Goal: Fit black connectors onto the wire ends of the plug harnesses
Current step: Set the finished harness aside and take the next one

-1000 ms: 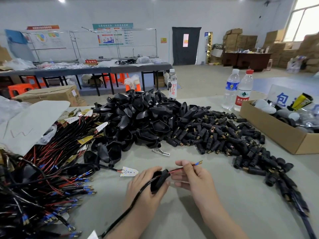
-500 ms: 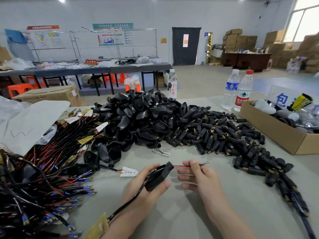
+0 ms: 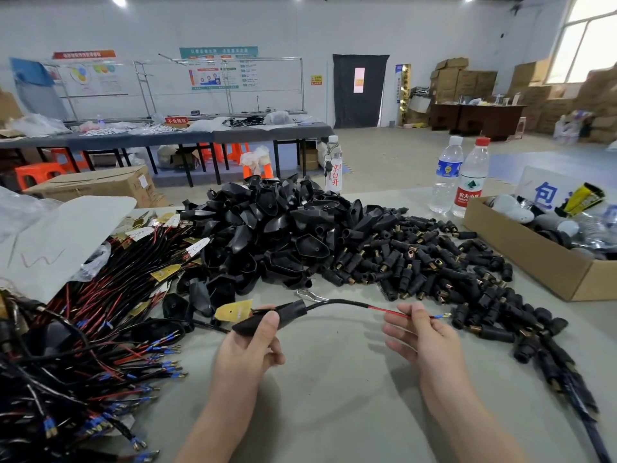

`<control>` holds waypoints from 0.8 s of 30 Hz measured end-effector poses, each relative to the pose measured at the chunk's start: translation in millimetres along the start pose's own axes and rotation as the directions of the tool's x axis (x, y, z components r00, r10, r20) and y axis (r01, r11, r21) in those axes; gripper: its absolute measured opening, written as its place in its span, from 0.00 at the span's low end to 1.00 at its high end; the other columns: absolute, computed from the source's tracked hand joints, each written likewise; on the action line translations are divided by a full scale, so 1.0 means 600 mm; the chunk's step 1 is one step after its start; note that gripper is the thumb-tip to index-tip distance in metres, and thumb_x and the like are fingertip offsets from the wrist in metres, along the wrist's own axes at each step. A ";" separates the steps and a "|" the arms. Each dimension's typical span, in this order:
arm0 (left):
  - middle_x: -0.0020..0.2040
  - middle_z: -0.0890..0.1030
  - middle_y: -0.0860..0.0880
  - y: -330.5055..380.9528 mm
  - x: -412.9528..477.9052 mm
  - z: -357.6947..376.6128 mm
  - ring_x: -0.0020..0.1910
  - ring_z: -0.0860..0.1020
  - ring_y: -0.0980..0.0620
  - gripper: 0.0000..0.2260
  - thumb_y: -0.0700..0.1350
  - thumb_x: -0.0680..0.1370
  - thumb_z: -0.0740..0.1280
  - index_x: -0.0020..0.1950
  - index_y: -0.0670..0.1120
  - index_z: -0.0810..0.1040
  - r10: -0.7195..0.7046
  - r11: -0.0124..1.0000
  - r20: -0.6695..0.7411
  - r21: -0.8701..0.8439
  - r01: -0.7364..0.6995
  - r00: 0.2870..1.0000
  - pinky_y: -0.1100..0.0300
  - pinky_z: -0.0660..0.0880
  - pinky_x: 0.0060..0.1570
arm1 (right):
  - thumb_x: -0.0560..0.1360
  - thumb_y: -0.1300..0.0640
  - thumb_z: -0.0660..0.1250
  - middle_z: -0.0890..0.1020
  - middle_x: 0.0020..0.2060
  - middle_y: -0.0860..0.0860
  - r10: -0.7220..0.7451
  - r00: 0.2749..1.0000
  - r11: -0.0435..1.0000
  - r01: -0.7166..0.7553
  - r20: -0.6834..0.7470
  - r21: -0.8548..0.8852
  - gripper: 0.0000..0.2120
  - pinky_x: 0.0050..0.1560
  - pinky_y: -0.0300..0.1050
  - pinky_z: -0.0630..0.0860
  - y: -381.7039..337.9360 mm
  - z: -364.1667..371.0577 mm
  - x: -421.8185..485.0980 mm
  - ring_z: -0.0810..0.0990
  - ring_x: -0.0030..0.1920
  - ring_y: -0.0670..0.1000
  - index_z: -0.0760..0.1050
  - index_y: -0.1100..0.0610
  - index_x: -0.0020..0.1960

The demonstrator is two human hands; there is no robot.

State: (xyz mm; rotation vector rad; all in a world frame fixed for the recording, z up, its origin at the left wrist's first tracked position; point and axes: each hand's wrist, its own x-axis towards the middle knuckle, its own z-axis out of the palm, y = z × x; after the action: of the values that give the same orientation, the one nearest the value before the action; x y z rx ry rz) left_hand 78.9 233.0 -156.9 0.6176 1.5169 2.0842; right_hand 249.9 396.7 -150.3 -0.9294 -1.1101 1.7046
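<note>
Left hand (image 3: 247,349): near centre, palm up, fingers wrapped round the black plug (image 3: 272,317).
Right hand (image 3: 425,335): pinches the red wire (image 3: 387,310) just short of its blue tip (image 3: 441,316).
Progress: this tip bare, no connector fitted yet.
Harness pile (image 3: 83,329): near left, many tips bare.
Connectors (image 3: 417,262): loose heap, right, just beyond the tip.

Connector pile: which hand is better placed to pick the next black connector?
Probably the right hand: it pinches the red wire just beside the connector pile, while the left hand grips the black cover farther away.
</note>
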 end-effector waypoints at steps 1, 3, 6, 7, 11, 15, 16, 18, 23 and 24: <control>0.33 0.76 0.46 -0.002 0.001 -0.002 0.31 0.75 0.52 0.22 0.60 0.66 0.77 0.49 0.46 0.85 -0.007 1.000 -0.015 -0.012 0.007 1.000 0.59 0.76 0.33 | 0.84 0.52 0.58 0.87 0.38 0.54 -0.002 1.000 1.000 0.002 -0.009 0.012 0.15 0.30 0.39 0.80 -0.002 -0.004 0.002 0.86 0.35 0.50 0.79 0.61 0.52; 0.33 0.76 0.47 -0.004 0.003 -0.003 0.31 0.75 0.53 0.21 0.58 0.67 0.76 0.50 0.43 0.84 -0.015 1.000 -0.032 -0.021 0.014 0.999 0.59 0.76 0.32 | 0.84 0.51 0.58 0.87 0.38 0.54 -0.007 1.000 1.000 0.007 -0.015 0.026 0.15 0.29 0.39 0.79 -0.005 -0.010 0.005 0.86 0.34 0.50 0.78 0.60 0.51; 0.34 0.77 0.49 -0.007 0.003 -0.002 0.33 0.76 0.54 0.17 0.57 0.67 0.78 0.47 0.47 0.85 -0.004 1.000 -0.026 -0.004 0.004 1.000 0.60 0.76 0.33 | 0.84 0.49 0.58 0.87 0.38 0.54 -0.016 1.000 0.999 0.016 -0.019 0.034 0.16 0.29 0.40 0.80 -0.010 -0.014 0.008 0.86 0.34 0.50 0.78 0.58 0.51; 0.34 0.77 0.50 -0.007 0.003 -0.001 0.33 0.76 0.54 0.16 0.57 0.67 0.78 0.46 0.49 0.85 0.004 1.000 -0.020 0.000 -0.004 1.000 0.60 0.76 0.34 | 0.83 0.48 0.58 0.87 0.38 0.54 -0.025 0.999 0.999 0.026 -0.023 0.036 0.16 0.30 0.40 0.80 -0.011 -0.013 0.008 0.86 0.34 0.51 0.78 0.57 0.51; 0.37 0.80 0.50 -0.008 0.002 0.002 0.37 0.78 0.54 0.13 0.56 0.66 0.79 0.45 0.52 0.85 0.008 1.000 -0.019 0.012 -0.008 1.000 0.59 0.77 0.35 | 0.83 0.46 0.57 0.87 0.38 0.53 -0.052 0.998 0.989 0.056 -0.027 0.138 0.17 0.31 0.41 0.81 -0.019 -0.015 0.007 0.85 0.33 0.50 0.79 0.57 0.53; 0.45 0.84 0.46 -0.009 -0.006 0.011 0.40 0.80 0.51 0.15 0.51 0.67 0.81 0.51 0.49 0.85 -0.012 1.000 0.017 -0.015 0.012 1.000 0.57 0.78 0.35 | 0.80 0.45 0.60 0.86 0.45 0.57 0.115 0.982 0.954 -0.152 0.152 0.259 0.17 0.35 0.48 0.83 -0.005 0.015 -0.007 0.87 0.41 0.55 0.77 0.58 0.57; 0.46 0.84 0.46 -0.009 -0.009 0.014 0.40 0.80 0.51 0.17 0.51 0.68 0.80 0.53 0.49 0.84 -0.010 1.000 0.043 0.000 0.010 0.999 0.57 0.79 0.36 | 0.78 0.46 0.63 0.86 0.46 0.57 0.161 0.962 0.947 -0.214 0.222 0.239 0.17 0.39 0.51 0.83 0.006 0.027 -0.016 0.87 0.44 0.57 0.78 0.58 0.57; 0.48 0.84 0.46 -0.008 -0.015 0.018 0.42 0.80 0.50 0.21 0.54 0.66 0.79 0.57 0.49 0.82 -0.004 0.999 0.108 0.048 -0.001 0.994 0.56 0.79 0.38 | 0.72 0.48 0.70 0.86 0.48 0.58 0.192 0.928 0.945 -0.263 0.320 0.196 0.18 0.44 0.54 0.83 0.028 0.051 -0.034 0.86 0.49 0.59 0.81 0.59 0.56; 0.53 0.85 0.47 -0.005 -0.018 0.021 0.50 0.82 0.50 0.20 0.50 0.70 0.75 0.61 0.48 0.79 -0.017 0.993 0.170 0.120 -0.004 0.985 0.53 0.79 0.44 | 0.73 0.54 0.71 0.86 0.49 0.57 0.105 0.937 0.986 -0.143 0.334 0.091 0.08 0.42 0.46 0.82 0.040 0.069 -0.055 0.86 0.49 0.54 0.85 0.55 0.50; 0.54 0.85 0.47 -0.004 -0.017 0.022 0.53 0.82 0.49 0.17 0.50 0.72 0.75 0.59 0.49 0.81 -0.011 0.992 0.169 0.125 -0.010 0.986 0.52 0.79 0.46 | 0.76 0.56 0.70 0.86 0.48 0.57 0.091 0.948 0.991 -0.117 0.306 0.068 0.06 0.41 0.44 0.82 0.039 0.068 -0.053 0.86 0.48 0.54 0.85 0.55 0.49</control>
State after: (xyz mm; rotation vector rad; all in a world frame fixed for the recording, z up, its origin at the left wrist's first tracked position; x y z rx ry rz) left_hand 95.4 236.9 -156.5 0.8194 1.5572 1.8933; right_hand 217.7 350.1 -155.2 -0.6980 -1.1907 2.0147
